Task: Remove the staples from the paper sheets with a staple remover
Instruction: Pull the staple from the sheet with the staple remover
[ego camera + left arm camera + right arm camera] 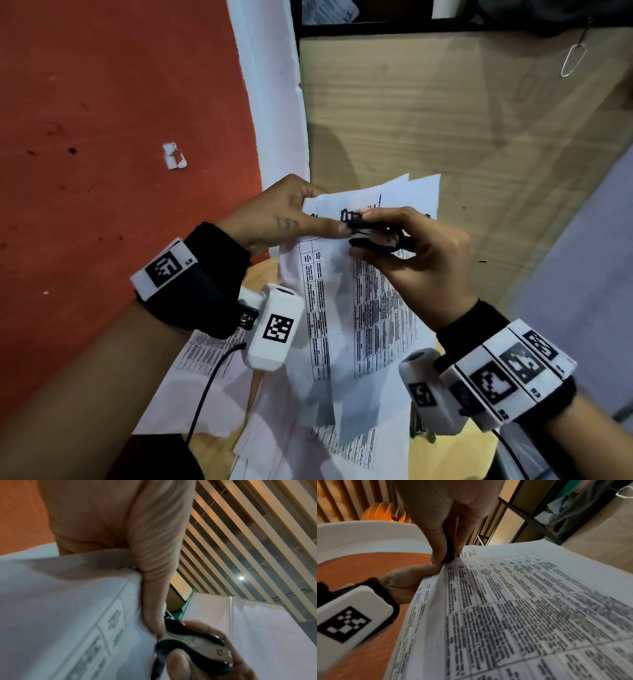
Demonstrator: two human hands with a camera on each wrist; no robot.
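Observation:
A stapled set of printed paper sheets (363,308) with tables hangs in the air in front of me. My left hand (291,212) pinches its top left corner, thumb on the front. My right hand (411,246) grips a black and chrome staple remover (373,233), squeezed between thumb and fingers, with its jaws at that same corner beside my left thumb. In the left wrist view the staple remover (193,642) sits just past the left thumb against the sheets (68,608). In the right wrist view its dark tip (449,557) meets the paper's corner (505,601). The staple itself is hidden.
More printed sheets (308,445) lie piled below on a wooden surface (445,120). A red floor (102,137) with a torn paper scrap (174,156) lies to the left. A large paper clip (572,60) rests at the far right.

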